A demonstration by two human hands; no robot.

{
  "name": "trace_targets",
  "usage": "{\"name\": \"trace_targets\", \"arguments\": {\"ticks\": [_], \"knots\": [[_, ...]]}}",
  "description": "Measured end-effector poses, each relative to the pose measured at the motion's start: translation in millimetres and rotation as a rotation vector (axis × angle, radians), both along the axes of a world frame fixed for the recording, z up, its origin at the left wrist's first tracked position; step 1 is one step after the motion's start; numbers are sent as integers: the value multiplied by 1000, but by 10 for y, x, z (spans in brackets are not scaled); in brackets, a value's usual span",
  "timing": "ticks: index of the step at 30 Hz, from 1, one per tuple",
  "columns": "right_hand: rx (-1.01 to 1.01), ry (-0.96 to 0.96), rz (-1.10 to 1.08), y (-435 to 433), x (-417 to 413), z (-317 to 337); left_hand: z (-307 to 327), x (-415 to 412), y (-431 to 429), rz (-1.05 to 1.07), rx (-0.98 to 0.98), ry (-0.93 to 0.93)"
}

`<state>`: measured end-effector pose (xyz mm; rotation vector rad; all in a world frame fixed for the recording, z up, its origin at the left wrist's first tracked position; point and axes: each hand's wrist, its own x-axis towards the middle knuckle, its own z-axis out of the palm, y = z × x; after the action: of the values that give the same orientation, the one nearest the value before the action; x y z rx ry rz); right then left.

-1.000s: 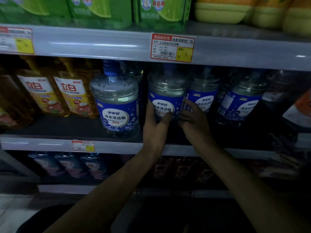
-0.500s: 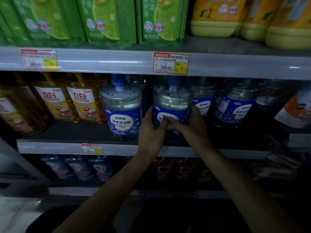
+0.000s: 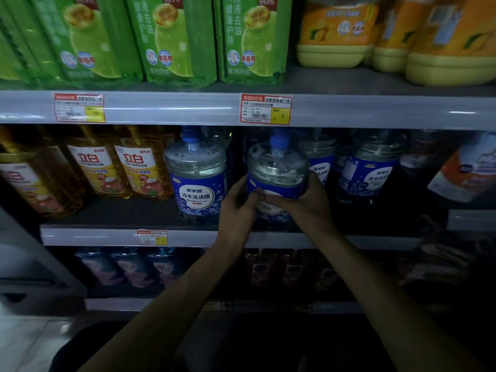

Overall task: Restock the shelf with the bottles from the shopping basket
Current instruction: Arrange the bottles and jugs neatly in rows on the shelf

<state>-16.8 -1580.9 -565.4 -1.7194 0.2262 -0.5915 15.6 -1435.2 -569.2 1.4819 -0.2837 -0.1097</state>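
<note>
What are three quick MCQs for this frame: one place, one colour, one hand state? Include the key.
1. Where is the held bottle?
A. top shelf
B. front of the middle shelf, right of a same-label bottle
C. bottom shelf

2. What colour is its cap?
A. red
B. blue
C. yellow

3. What is the grip state?
A. both hands hold it
B. one hand holds it
C. released

Key:
1 B: it is level with its twin at the middle shelf's front.
2 B: a blue cap tops the clear shoulder.
3 A: the left hand and right hand curl round its label.
</note>
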Motion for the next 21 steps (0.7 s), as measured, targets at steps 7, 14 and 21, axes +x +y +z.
{"name": "trace_targets", "arguments": {"ticks": [7,14,21], "knots": [[-24,-28,-10,-29,-224,14,1,-149,60,-46,8,-100],[-87,-36,-153,-85,-478,17,22,-317,-24,-119,3,-137],[-65,-54,-164,-184,-772,185,102,-395,-90,-114,-22,-155]]}}
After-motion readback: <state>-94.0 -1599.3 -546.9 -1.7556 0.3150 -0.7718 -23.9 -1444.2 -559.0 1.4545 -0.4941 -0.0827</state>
